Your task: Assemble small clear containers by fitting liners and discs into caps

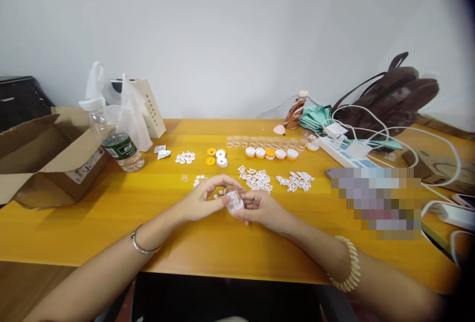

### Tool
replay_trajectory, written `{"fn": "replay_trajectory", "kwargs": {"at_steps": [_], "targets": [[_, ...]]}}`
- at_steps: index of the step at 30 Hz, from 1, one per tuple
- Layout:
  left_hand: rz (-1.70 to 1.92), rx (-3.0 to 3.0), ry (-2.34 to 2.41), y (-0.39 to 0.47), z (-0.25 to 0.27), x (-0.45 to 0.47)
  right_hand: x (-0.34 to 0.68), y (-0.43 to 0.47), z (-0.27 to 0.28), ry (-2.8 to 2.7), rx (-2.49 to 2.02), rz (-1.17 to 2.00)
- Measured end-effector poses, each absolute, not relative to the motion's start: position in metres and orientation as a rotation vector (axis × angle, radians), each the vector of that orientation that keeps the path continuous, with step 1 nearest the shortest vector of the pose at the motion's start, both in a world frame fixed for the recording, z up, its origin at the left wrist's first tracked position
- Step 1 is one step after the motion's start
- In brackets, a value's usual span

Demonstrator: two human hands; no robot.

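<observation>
A small clear plastic cup (233,198) with white parts in it is held between both my hands, above the middle of the table. My left hand (208,197) is curved round its left side, thumb on the near wall and fingers over the far side. From the right, my right hand (264,208) grips its lower part. Just behind the hands lie small white discs (200,178), partly hidden by my left hand. White flat openwork pieces (256,179) are heaped behind my right hand, with a second heap of white pieces (297,181) to their right.
Behind stand a row of clear cups (261,142), white and orange round pieces (270,153), stacked rings (221,160) and white stemmed pieces (185,157). A water bottle (124,151) and cardboard box (74,173) flank the left; a power strip (345,154) with cables lies right.
</observation>
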State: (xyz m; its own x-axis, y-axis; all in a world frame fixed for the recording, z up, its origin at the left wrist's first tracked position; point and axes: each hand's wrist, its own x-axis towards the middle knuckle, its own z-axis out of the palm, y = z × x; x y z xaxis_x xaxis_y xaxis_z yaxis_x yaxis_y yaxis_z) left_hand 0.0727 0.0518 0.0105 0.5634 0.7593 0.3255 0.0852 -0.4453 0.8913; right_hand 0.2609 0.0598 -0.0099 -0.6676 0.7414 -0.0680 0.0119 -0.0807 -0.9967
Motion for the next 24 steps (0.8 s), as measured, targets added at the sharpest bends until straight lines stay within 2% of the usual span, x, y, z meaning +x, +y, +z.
{"fn": "replay_trajectory", "kwargs": {"at_steps": [6, 10, 14, 19, 24], "targets": [[1.06, 1.772, 0.908, 0.055, 0.004, 0.075, 0.262, 0.06, -0.006, -1.677, -0.806, 1.724], [0.948, 1.852, 0.674, 0.059, 0.005, 0.071, 0.263, 0.059, -0.005, -1.679, -0.803, 1.762], [1.111, 1.819, 0.756, 0.056, 0.004, 0.073, 0.263, 0.059, -0.005, -1.683, -0.799, 1.752], [1.018, 1.714, 0.509, 0.049, 0.004, 0.078, 0.264, 0.062, -0.008, -1.671, -0.782, 1.75], [1.166, 1.754, 0.659, 0.051, 0.003, 0.077, 0.263, 0.063, -0.01, -1.644, -0.779, 1.767]]}}
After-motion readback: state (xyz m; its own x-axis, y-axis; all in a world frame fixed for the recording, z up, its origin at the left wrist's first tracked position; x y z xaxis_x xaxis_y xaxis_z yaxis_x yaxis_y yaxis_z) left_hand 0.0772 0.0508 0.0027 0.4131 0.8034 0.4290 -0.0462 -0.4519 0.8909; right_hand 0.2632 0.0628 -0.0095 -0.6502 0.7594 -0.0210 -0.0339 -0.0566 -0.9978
